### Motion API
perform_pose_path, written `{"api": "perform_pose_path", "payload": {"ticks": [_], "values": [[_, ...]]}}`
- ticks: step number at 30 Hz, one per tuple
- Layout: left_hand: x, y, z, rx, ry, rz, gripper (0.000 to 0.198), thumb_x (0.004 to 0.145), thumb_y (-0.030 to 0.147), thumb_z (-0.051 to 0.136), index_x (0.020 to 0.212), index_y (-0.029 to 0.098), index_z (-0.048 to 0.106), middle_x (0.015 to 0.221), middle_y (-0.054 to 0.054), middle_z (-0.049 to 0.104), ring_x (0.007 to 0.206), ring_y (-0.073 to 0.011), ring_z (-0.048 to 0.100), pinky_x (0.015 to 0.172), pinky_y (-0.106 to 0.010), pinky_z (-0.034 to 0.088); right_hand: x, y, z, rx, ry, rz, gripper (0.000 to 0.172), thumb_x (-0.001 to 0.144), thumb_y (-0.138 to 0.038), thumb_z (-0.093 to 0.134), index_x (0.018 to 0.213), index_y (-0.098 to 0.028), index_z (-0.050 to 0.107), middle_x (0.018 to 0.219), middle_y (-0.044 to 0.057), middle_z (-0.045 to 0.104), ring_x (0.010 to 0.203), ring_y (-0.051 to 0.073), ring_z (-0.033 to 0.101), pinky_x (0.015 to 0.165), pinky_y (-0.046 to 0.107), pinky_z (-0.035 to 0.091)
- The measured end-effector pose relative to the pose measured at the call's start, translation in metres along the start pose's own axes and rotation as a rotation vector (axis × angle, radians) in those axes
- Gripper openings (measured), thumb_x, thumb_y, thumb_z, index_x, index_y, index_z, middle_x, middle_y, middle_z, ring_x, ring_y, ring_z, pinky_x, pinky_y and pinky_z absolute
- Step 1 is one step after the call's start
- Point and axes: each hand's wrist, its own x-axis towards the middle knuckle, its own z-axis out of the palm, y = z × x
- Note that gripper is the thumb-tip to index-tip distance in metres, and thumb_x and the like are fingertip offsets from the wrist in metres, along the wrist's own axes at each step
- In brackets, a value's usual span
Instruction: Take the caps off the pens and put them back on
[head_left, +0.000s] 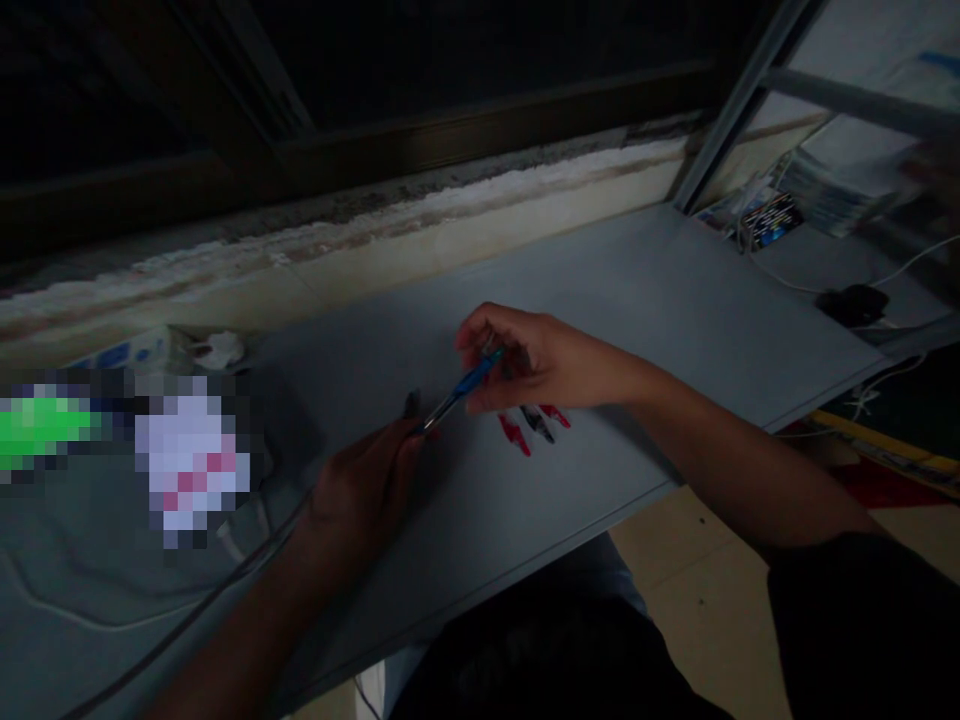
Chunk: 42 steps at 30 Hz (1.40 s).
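Dark sleeve [847,620] across the bottom right corner, and just ahead of it the right hand [544,365] is pinching a blue pen [474,382], tip angled down and left! Left hand [367,490] sits curled right at that tip, too dim to tell if it grips anything, while red and black bits [529,428] lie just under the right hand on a grey board [660,300]

Dark window frame [420,150] above crumbling plaster sill [375,225] — white cable [795,285], black plug [853,305] beside printed card [771,220] — tiled floor [697,570].
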Motion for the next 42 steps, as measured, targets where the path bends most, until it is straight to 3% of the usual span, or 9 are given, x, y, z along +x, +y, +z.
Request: {"api": "perform_pose_path", "payload": {"ticks": [3,7,12,15,26,33,38,42], "values": [[0.001,0.0,0.0,0.014,-0.011,-0.023,0.042,0.106,0.038,0.038,0.106,0.014,0.073,0.093,-0.011,0.08,0.075,-0.0209,0.076,0.072,-0.028,0.057,0.001,0.001,-0.003,-0.018,0.007,0.029,0.023,0.095,-0.037,0.068,0.09,-0.016,0.059,0.079,0.0,0.063,0.069,0.01,0.056,0.067,0.024,0.045],[0.001,0.002,0.0,0.008,-0.003,-0.035,0.043,0.107,0.039,0.038,0.108,0.012,0.073,0.088,-0.01,0.079,0.067,-0.0193,0.074,0.066,-0.027,0.055,0.002,0.003,-0.005,0.017,0.027,-0.001,0.033,0.083,-0.031,0.08,0.105,-0.016,0.06,0.1,0.005,0.069,0.076,0.011,0.06,0.068,0.024,0.046],[-0.002,0.003,0.003,-0.048,0.009,-0.076,0.041,0.106,0.042,0.041,0.118,0.013,0.068,0.08,-0.004,0.076,0.058,-0.0158,0.07,0.06,-0.024,0.054,0.004,0.007,-0.008,0.078,-0.012,0.061,0.021,0.092,-0.033,0.071,0.096,-0.014,0.063,0.072,-0.002,0.062,0.062,0.009,0.052,0.058,0.022,0.04],[-0.003,0.002,0.005,-0.082,-0.025,-0.08,0.041,0.105,0.047,0.045,0.116,0.015,0.068,0.074,-0.002,0.074,0.057,-0.0158,0.068,0.06,-0.024,0.053,0.006,0.006,-0.01,0.167,0.053,0.006,0.022,0.09,-0.029,0.075,0.102,-0.014,0.064,0.071,-0.004,0.059,0.061,0.008,0.051,0.058,0.021,0.04],[-0.002,0.003,0.003,-0.124,-0.027,-0.115,0.036,0.104,0.045,0.05,0.11,0.017,0.073,0.088,-0.005,0.079,0.073,-0.0168,0.074,0.069,-0.024,0.055,0.009,0.006,-0.01,0.255,0.32,0.013,0.028,0.087,-0.032,0.079,0.105,-0.016,0.064,0.072,-0.005,0.058,0.059,0.008,0.052,0.057,0.021,0.043],[-0.003,0.008,0.002,-0.166,-0.021,-0.124,0.037,0.104,0.046,0.05,0.105,0.017,0.074,0.074,-0.001,0.072,0.061,-0.0143,0.067,0.06,-0.023,0.051,0.008,0.004,-0.008,0.339,0.266,0.023,0.03,0.088,-0.031,0.076,0.111,-0.015,0.064,0.098,0.003,0.071,0.064,0.007,0.06,0.056,0.02,0.048],[-0.001,0.013,0.001,-0.218,0.007,-0.138,0.037,0.104,0.043,0.048,0.106,0.015,0.073,0.066,0.002,0.066,0.054,-0.0118,0.061,0.055,-0.021,0.048,0.008,0.003,-0.004,0.354,0.127,0.054,0.028,0.084,-0.029,0.08,0.104,-0.014,0.066,0.082,0.0,0.07,0.064,0.008,0.061,0.058,0.02,0.049],[-0.002,0.012,0.002,-0.189,0.022,-0.134,0.036,0.102,0.042,0.051,0.107,0.015,0.074,0.073,-0.001,0.072,0.057,-0.0129,0.064,0.058,-0.022,0.05,0.006,0.002,0.003,0.244,0.068,0.107,0.032,0.084,-0.042,0.08,0.087,-0.015,0.063,0.069,-0.002,0.066,0.057,0.008,0.058,0.057,0.021,0.047]]}}
